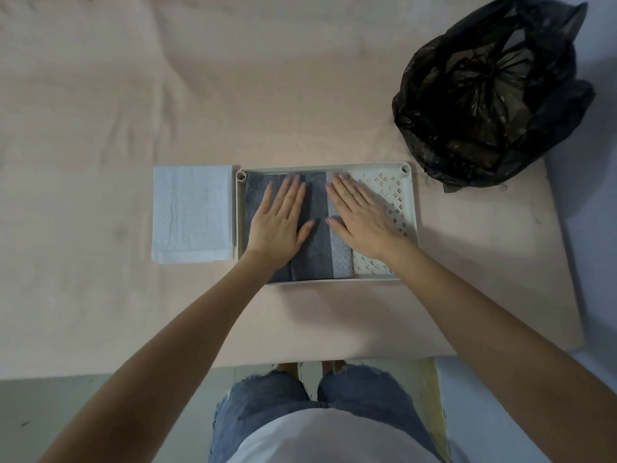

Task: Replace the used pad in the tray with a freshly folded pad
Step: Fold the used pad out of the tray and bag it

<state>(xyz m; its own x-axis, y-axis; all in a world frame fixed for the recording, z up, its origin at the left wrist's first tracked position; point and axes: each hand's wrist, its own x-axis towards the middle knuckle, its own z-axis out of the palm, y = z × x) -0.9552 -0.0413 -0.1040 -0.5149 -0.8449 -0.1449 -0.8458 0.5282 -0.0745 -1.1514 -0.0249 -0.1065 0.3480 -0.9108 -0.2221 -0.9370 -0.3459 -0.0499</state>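
Note:
A cream plastic tray (411, 208) with a perforated floor lies on the pink surface in front of me. A dark grey-blue pad (317, 242) with a paler strip along its right side covers the tray's left and middle. My left hand (278, 222) presses flat on the pad's left half, fingers straight. My right hand (359, 218) lies flat over the pad's right edge and the bare perforated floor. A folded white pad (193, 213) rests on the surface just left of the tray.
An open black rubbish bag (490, 95) stands at the far right, behind the tray. The pink sheet-covered surface (133, 95) stretches far and left. Its near edge runs just in front of my legs, and its right edge lies beyond the bag.

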